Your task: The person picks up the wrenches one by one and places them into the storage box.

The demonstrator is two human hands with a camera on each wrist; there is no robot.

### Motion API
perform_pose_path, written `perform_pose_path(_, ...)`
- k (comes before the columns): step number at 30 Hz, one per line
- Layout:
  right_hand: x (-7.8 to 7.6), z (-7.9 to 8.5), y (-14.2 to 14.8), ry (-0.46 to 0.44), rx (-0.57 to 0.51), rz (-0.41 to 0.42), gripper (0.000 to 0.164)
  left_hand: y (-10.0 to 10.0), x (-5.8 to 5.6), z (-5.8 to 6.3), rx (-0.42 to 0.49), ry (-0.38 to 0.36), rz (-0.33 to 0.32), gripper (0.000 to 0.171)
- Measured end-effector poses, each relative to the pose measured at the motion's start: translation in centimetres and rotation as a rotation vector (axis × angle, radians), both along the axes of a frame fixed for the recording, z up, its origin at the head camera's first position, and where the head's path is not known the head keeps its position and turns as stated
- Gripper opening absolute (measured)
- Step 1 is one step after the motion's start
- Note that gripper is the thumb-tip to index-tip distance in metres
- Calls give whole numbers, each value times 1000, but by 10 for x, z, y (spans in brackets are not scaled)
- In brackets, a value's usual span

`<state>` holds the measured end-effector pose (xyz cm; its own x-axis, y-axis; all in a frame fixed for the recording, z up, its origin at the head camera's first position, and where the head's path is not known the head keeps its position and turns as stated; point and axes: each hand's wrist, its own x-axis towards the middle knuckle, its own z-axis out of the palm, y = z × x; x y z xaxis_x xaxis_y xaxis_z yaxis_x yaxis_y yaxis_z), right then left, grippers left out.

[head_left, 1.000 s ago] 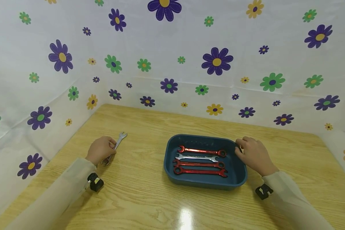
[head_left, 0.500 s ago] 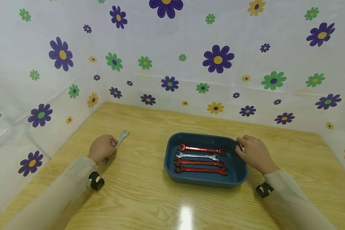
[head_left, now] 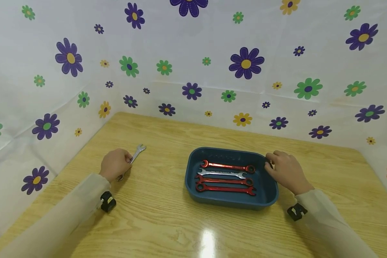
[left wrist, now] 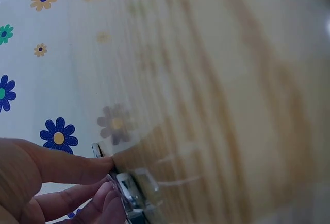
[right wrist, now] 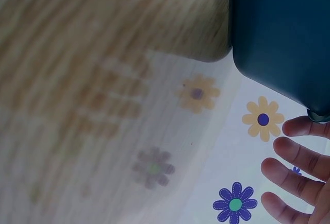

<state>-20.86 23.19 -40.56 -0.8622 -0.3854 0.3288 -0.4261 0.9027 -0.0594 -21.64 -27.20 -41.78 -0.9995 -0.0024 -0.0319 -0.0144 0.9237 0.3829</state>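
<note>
My left hand (head_left: 116, 165) pinches a silver open-end wrench (head_left: 137, 152) near its middle, low over the left side of the table. In the left wrist view, thumb and fingers meet on the shiny wrench (left wrist: 131, 190), whose shaft is partly hidden by them. A dark blue plastic bin (head_left: 230, 205) stands right of centre, holding a silver wrench (head_left: 222, 173) among red wrenches (head_left: 225, 189). At the bin's right end, my right hand (head_left: 286, 172) grips the rim, thumb inside. From the right wrist, the other fingers (right wrist: 294, 175) appear spread below the bin's rim.
The wood-grain table (head_left: 154, 222) reaches back to a white flower-print cloth (head_left: 177, 71), which hangs behind and along both sides. A bright glare spot (head_left: 207, 242) lies near the front.
The left hand and its wrench have shifted slightly to the right, and the hand covers more of the wrench's near end. The right hand stays on the bin's rim; the head view tilts a little.
</note>
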Motion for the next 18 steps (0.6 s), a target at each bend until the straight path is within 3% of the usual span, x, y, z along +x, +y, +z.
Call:
perform_pose_path(11, -1, -1, 0, -4, 10, -2, 9, -2, -1, 2, 30, -40, 13, 20)
perform_pose_path(18, -2, -1, 0, -10, 16, -13, 9, 0, 5, 3, 8, 16, -34, 23)
